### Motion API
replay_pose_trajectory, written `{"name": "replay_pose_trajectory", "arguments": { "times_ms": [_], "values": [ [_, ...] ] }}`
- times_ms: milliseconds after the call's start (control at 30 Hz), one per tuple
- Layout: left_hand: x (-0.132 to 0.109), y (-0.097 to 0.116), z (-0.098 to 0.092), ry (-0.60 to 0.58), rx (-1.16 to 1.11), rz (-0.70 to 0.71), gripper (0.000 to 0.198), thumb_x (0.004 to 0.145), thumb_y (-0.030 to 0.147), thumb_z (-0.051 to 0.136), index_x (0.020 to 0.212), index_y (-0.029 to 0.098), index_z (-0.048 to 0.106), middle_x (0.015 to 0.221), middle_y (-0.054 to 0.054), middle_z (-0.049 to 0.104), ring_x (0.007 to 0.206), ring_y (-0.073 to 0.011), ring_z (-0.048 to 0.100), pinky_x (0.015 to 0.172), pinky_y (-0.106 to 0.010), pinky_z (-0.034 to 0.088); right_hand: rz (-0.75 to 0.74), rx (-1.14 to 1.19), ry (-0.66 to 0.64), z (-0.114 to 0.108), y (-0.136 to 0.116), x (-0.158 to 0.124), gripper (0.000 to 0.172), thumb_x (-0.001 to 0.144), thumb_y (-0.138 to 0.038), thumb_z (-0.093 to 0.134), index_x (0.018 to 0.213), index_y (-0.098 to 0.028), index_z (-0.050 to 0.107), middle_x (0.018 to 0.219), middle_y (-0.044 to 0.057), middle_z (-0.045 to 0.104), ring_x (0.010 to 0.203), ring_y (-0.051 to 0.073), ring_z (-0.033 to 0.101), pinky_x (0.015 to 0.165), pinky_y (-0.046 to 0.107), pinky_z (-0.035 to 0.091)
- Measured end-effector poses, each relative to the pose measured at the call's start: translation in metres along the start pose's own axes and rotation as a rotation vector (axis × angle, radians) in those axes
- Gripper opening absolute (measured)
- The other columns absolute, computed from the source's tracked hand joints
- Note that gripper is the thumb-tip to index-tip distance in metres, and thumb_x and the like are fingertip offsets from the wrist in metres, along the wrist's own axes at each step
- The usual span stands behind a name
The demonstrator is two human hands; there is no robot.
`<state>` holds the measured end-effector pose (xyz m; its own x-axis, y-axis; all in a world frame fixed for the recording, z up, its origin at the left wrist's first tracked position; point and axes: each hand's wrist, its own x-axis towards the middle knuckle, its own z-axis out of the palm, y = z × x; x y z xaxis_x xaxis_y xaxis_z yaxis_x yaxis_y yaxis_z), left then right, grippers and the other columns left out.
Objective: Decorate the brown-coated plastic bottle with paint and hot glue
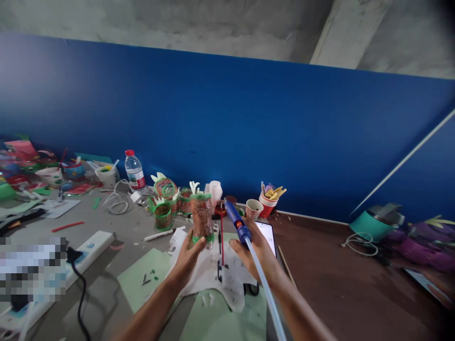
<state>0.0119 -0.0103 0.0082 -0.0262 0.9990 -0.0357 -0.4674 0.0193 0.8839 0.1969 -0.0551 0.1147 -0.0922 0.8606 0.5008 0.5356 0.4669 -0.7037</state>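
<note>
My left hand (188,258) is closed around the base of a brown-painted plastic cup (202,215) with green rims, held upright with white strips showing at its top. Gripped in my right hand (259,253) is a blue hot glue gun (235,217), its nozzle tipped up and towards the left, apart from the cup. A long translucent glue stick (265,284) runs from the gun's back over my right forearm. Below, crumpled white paper (202,270) lies on light green sheets (227,324). Behind the cup stand similar brown and green painted cups (163,217).
A power strip (94,248) with a black cable lies at left. Further back are a water bottle (135,173) and a white cable (117,203). Behind my right hand are a phone (267,237), a paper cup (254,208) and a red cup of tools (267,206). A blue partition (227,118) bounds the back.
</note>
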Motion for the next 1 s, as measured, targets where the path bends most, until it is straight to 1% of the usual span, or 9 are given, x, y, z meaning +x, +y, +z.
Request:
{"name": "replay_pose_trajectory", "arguments": {
  "times_ms": [133, 200, 300, 400, 467, 533, 667, 833, 1000],
  "values": [
    [0.003, 0.001, 0.0, -0.01, 0.018, 0.019, 0.078, 0.064, 0.047, 0.08, 0.133, 0.024, 0.051, 0.135, -0.014, 0.06, 0.128, -0.0334, 0.051, 0.107, -0.047, 0.037, -0.05, -0.018, 0.034, 0.002, 0.009, 0.001, 0.033, 0.082, -0.017, 0.054, 0.114, -0.02, 0.059, 0.112, 0.011, 0.059, 0.107, 0.024, 0.057, 0.095, 0.037, 0.046],
    [0.004, 0.004, 0.0, -0.014, 0.053, 0.049, 0.074, 0.067, 0.048, 0.078, 0.131, 0.023, 0.053, 0.137, -0.013, 0.059, 0.129, -0.0321, 0.05, 0.107, -0.044, 0.037, -0.047, -0.021, 0.016, 0.001, 0.011, 0.002, 0.031, 0.079, -0.013, 0.053, 0.108, -0.019, 0.06, 0.108, 0.011, 0.059, 0.106, 0.024, 0.057, 0.096, 0.037, 0.046],
    [0.004, 0.007, 0.0, -0.028, 0.093, 0.076, 0.069, 0.071, 0.049, 0.075, 0.131, 0.023, 0.053, 0.135, -0.012, 0.06, 0.127, -0.0308, 0.051, 0.105, -0.042, 0.039, -0.026, -0.049, -0.029, -0.007, 0.01, 0.003, 0.031, 0.075, -0.01, 0.054, 0.104, -0.018, 0.061, 0.105, 0.01, 0.06, 0.105, 0.024, 0.057, 0.095, 0.036, 0.045],
    [0.006, 0.009, 0.0, -0.048, 0.08, 0.093, 0.065, 0.072, 0.048, 0.074, 0.129, 0.024, 0.054, 0.133, -0.011, 0.062, 0.125, -0.0299, 0.053, 0.103, -0.041, 0.04, 0.002, -0.075, -0.058, -0.018, 0.011, -0.002, 0.037, 0.074, -0.011, 0.057, 0.11, -0.017, 0.061, 0.111, 0.01, 0.059, 0.107, 0.023, 0.057, 0.095, 0.036, 0.046],
    [0.008, 0.009, 0.0, -0.051, 0.073, 0.107, 0.062, 0.072, 0.047, 0.074, 0.126, 0.023, 0.057, 0.131, -0.01, 0.063, 0.125, -0.0296, 0.053, 0.102, -0.04, 0.04, 0.054, -0.131, -0.058, -0.025, 0.018, -0.011, 0.04, 0.072, -0.011, 0.059, 0.111, -0.018, 0.061, 0.114, 0.01, 0.058, 0.105, 0.023, 0.058, 0.093, 0.037, 0.047],
    [0.008, 0.01, 0.001, -0.057, 0.076, 0.121, 0.06, 0.071, 0.048, 0.074, 0.123, 0.022, 0.06, 0.125, -0.01, 0.066, 0.121, -0.0297, 0.055, 0.101, -0.039, 0.041, 0.138, -0.218, -0.046, -0.029, 0.03, -0.026, 0.037, 0.071, -0.013, 0.062, 0.108, -0.018, 0.062, 0.11, 0.009, 0.059, 0.099, 0.023, 0.06, 0.089, 0.038, 0.049],
    [0.006, 0.012, 0.005, -0.086, 0.059, 0.125, 0.059, 0.07, 0.048, 0.075, 0.121, 0.021, 0.062, 0.118, -0.01, 0.07, 0.112, -0.028, 0.06, 0.094, -0.036, 0.046, 0.243, -0.32, -0.028, -0.031, 0.06, -0.059, 0.037, 0.07, -0.011, 0.061, 0.107, -0.017, 0.064, 0.107, 0.009, 0.059, 0.1, 0.024, 0.061, 0.092, 0.04, 0.049],
    [0.0, 0.019, 0.01, -0.085, 0.04, 0.121, 0.059, 0.068, 0.048, 0.077, 0.119, 0.021, 0.063, 0.119, -0.008, 0.07, 0.114, -0.0267, 0.059, 0.095, -0.033, 0.045, 0.259, -0.353, -0.107, -0.028, 0.079, -0.082, 0.044, 0.067, -0.007, 0.058, 0.11, -0.016, 0.065, 0.111, 0.01, 0.059, 0.106, 0.025, 0.059, 0.097, 0.04, 0.046],
    [-0.003, 0.02, 0.013, -0.105, 0.049, 0.134, 0.065, 0.066, 0.05, 0.077, 0.123, 0.021, 0.061, 0.12, -0.009, 0.069, 0.12, -0.0289, 0.056, 0.102, -0.037, 0.041, 0.263, -0.39, -0.164, -0.025, 0.087, -0.09, 0.043, 0.072, -0.011, 0.056, 0.115, -0.016, 0.063, 0.117, 0.012, 0.059, 0.109, 0.026, 0.06, 0.099, 0.041, 0.045]
  ]
}}
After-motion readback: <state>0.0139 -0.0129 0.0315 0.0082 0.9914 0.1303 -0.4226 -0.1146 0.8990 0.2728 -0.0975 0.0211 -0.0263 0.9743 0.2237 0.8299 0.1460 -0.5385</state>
